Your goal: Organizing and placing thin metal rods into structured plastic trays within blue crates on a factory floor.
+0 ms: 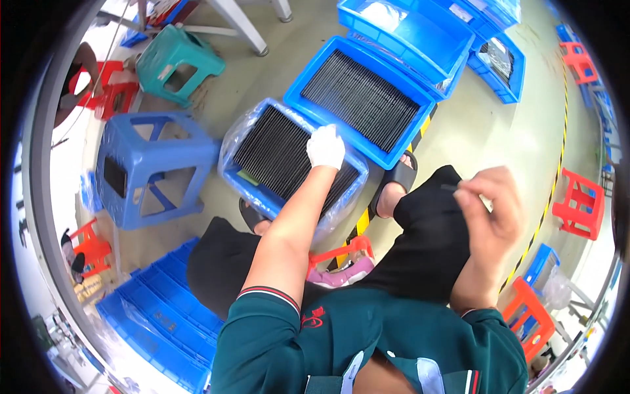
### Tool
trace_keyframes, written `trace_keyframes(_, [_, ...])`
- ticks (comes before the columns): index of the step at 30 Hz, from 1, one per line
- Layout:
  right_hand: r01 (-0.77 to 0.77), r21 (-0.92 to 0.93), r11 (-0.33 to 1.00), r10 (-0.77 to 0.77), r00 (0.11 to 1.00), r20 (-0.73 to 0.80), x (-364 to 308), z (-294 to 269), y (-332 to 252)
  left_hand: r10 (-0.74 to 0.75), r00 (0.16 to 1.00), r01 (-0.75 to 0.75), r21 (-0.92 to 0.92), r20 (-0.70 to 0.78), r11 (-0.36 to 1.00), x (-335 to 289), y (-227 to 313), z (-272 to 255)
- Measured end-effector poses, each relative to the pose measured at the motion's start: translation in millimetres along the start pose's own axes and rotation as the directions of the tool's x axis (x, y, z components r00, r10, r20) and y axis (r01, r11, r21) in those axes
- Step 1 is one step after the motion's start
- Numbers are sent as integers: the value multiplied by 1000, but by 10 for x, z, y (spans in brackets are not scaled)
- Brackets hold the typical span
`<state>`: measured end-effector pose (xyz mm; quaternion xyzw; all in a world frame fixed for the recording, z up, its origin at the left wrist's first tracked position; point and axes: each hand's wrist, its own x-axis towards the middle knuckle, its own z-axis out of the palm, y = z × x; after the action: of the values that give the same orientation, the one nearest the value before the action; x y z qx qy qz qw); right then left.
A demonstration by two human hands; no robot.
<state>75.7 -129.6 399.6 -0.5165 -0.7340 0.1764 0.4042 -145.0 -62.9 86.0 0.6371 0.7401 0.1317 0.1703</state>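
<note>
My left hand [326, 147], in a white glove, hovers at the right side of a plastic-lined blue bin [230, 164]. Its fingers are bunched together; whatever they hold is hidden. Rows of thin black strips [272, 148] fill that bin. Touching it on the far right, a second blue bin [293, 90] carries similar closely spaced dark strips [361, 98]. My bare right hand [495, 207] is raised over my right knee, away from both bins. Thumb and forefinger pinch together there, smeared by motion; a faint thin grey sliver shows at their tips, too blurred to name.
A blue stool [134, 167] and a green stool [161, 62] stand on the left. Stacked blue crates [420, 33] rise behind the bins. More blue crates [164, 315] lie lower left. Red stools [579, 203] line the right, past yellow-black floor tape [546, 203].
</note>
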Motion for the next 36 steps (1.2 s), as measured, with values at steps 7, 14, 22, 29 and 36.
trace_keyframes(7, [-59, -84, 995, 83, 941, 329, -51, -33, 386, 79, 987, -98, 142, 139, 985, 643, 267, 413])
trace_keyframes(14, [-56, -78, 995, 82, 920, 383, -3, -154, 519, -74, 962, -13, 318, 263, 948, 1042, 379, 822])
trace_keyframes(22, [-173, -93, 980, 196, 891, 409, 40, -179, 600, -115, 992, 125, 478, -52, 869, 1826, 61, 904])
trace_keyframes(29, [-197, -54, 979, 202, 888, 412, 105, -143, 666, -167, 978, 203, 397, -124, 895, 2017, -14, 922])
trace_keyframes(36, [-172, -64, 983, 183, 895, 406, 95, -122, 700, -211, 977, 210, 300, -30, 930, 2135, -86, 891])
